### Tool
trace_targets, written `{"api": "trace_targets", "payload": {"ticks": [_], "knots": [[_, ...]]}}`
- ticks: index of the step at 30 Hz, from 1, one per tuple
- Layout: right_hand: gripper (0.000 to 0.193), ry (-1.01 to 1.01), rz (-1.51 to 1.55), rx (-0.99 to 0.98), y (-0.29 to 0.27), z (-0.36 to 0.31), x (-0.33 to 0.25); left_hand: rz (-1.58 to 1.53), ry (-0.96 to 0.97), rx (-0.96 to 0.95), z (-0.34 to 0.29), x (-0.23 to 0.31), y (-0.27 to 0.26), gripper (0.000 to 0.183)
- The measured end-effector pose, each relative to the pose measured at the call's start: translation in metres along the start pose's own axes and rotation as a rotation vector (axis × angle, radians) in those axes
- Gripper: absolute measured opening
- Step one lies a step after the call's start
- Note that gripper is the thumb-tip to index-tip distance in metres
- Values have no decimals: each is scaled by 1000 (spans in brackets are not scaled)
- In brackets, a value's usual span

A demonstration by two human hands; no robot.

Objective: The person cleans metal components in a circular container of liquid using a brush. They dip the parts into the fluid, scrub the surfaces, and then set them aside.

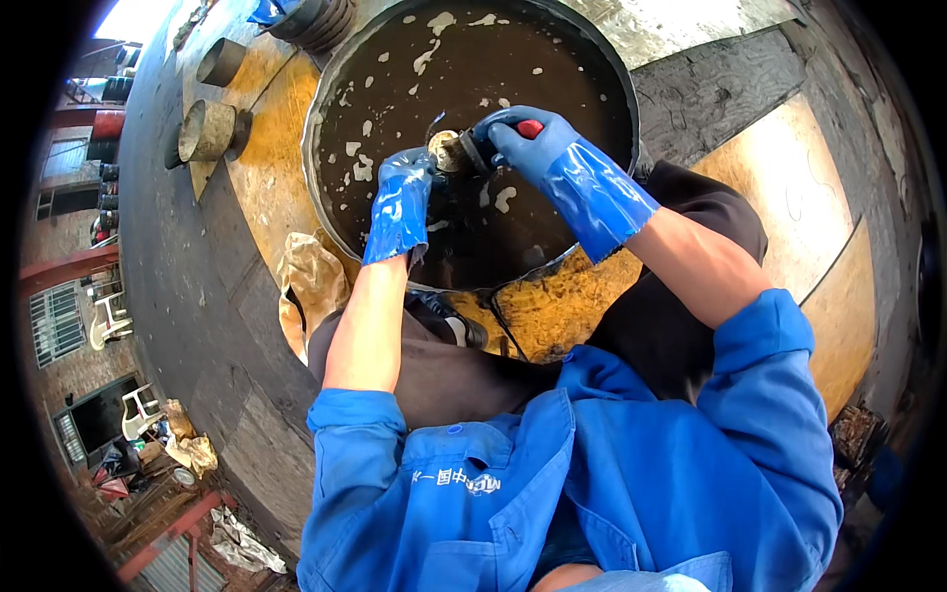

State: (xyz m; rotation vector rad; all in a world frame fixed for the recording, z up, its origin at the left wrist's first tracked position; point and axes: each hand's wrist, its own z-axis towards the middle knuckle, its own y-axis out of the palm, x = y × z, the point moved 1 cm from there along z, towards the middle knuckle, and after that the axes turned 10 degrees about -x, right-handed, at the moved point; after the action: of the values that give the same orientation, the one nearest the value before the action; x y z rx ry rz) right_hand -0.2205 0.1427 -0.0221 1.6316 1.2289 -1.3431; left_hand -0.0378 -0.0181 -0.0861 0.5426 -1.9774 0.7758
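Both my hands wear blue rubber gloves above a wide round basin (311,168) of dark brown liquid with pale foam patches. My left hand (402,192) is closed on a small round metal part (440,148), whose pale face shows beside the fingers. In my right hand (541,148) is a brush (456,155) with a red handle end showing above the glove. Its bristles touch the metal part or lie right against it. Most of the handle is hidden by the fingers.
Left of the basin stand a short metal cylinder (205,130) and another open cylinder (221,62). Dark stacked rings (318,25) sit at the far left rim. Tan cloth (308,281) lies near my left knee. Stained boards (271,148) cover the ground.
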Motion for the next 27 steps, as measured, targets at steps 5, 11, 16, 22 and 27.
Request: {"api": "trace_targets", "payload": {"ticks": [5, 11, 16, 22, 27], "knots": [[24, -9, 118, 16, -4, 0, -20, 38, 51, 46, 8, -28, -12, 23], [23, -34, 204, -47, 3, 13, -2, 280, 134, -71, -7, 6, -5, 25], [22, 2, 208, 46, -6, 28, -1, 208, 153, 55, 2, -19, -8, 26], [28, -17, 206, -63, -1, 21, -8, -8, 165, 8, 10, -23, -14, 24], [25, -48, 162, 16, -14, 22, -17, -165, 94, 38, -6, 8, -21, 22]]}}
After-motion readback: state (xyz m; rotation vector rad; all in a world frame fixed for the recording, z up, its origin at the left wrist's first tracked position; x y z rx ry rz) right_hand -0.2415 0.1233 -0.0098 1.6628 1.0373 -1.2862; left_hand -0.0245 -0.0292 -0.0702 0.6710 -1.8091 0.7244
